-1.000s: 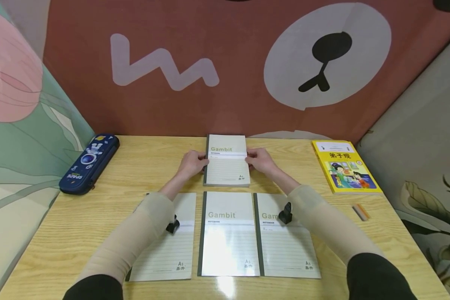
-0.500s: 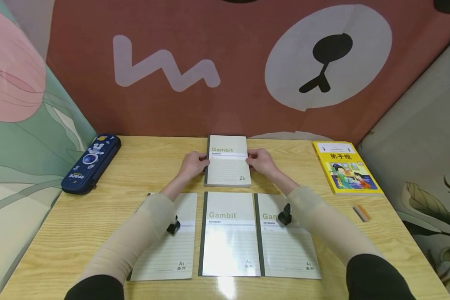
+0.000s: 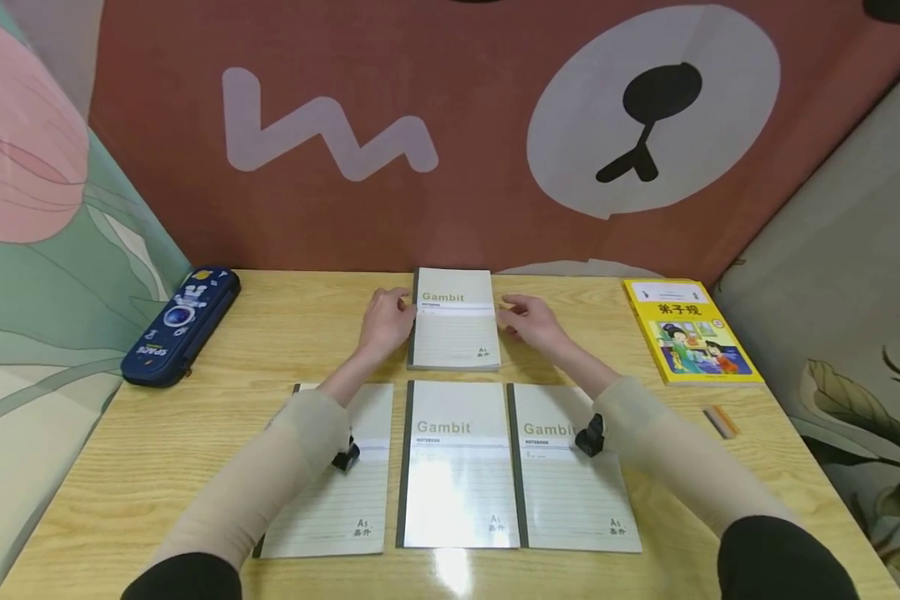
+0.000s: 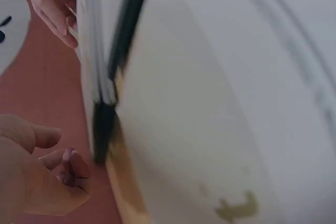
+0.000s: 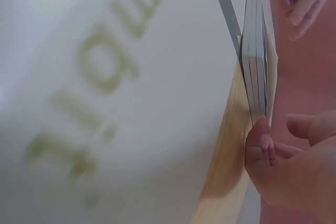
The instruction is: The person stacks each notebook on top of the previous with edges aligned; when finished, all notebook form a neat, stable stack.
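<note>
A small stack of Gambit notebooks (image 3: 456, 337) lies at the back middle of the table, its layered edges (image 5: 254, 77) showing in the right wrist view. Beside the stack's dark spine is my left hand (image 3: 386, 322), thumb parted from the loosely bent fingers; the left wrist view shows this hand (image 4: 37, 174) holding nothing. My right hand (image 3: 534, 322) is at the stack's right edge, its thumb lifted away from the pages. In the right wrist view a fingertip of that hand (image 5: 294, 171) is at the stack's corner, and whether it touches cannot be told.
Three larger notebooks lie in a front row: left (image 3: 345, 500), middle (image 3: 457, 492) and right (image 3: 577, 500), under my forearms. A blue pencil case (image 3: 180, 327) is at the far left. A yellow book (image 3: 690, 333) and small striped sticks (image 3: 721, 422) lie right.
Both hands held the stack's sides earlier. Now the thumbs have come off the covers, and the right hand has shifted slightly right. The stack stays in place.
</note>
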Demonstrator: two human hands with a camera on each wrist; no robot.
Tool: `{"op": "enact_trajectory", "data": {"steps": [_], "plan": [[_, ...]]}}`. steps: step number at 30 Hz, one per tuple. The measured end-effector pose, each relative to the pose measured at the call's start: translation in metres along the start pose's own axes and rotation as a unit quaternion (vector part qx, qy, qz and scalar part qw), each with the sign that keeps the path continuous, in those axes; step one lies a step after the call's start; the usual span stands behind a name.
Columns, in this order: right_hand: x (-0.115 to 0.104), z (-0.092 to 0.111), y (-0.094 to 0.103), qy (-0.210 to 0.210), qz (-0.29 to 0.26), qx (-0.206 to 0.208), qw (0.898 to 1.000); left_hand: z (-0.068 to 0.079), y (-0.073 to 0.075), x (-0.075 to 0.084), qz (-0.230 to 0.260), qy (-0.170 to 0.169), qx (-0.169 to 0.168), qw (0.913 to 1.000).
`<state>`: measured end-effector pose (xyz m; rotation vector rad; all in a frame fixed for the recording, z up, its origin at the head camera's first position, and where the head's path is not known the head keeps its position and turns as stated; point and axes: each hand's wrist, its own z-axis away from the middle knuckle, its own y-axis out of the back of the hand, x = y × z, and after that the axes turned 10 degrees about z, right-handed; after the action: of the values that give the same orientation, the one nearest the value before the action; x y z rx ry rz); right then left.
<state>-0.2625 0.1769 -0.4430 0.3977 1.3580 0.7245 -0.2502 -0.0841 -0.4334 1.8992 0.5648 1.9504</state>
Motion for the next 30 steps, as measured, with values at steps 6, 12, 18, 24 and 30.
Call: {"op": "enact_trajectory", "data": {"steps": [6, 12, 18, 24, 30], "plan": [[0.012, 0.022, 0.020, 0.022, 0.020, 0.003, 1.000, 0.018, -0.007, 0.025, 0.036, -0.024, -0.019, 0.9989], [0.025, 0.049, 0.041, 0.035, 0.043, 0.000, 0.998, 0.041, -0.023, 0.041, 0.061, -0.051, -0.060, 0.9950], [0.037, 0.077, 0.058, 0.017, 0.069, -0.003, 0.997, 0.068, -0.041, 0.051, 0.100, -0.035, -0.122, 0.9868], [0.051, 0.104, 0.068, 0.000, 0.092, -0.005, 0.996, 0.098, -0.063, 0.060, 0.090, -0.052, -0.182, 0.9777], [0.058, 0.130, 0.072, -0.003, 0.135, -0.005, 0.991, 0.123, -0.081, 0.068, 0.119, -0.036, -0.219, 0.9676]]}}
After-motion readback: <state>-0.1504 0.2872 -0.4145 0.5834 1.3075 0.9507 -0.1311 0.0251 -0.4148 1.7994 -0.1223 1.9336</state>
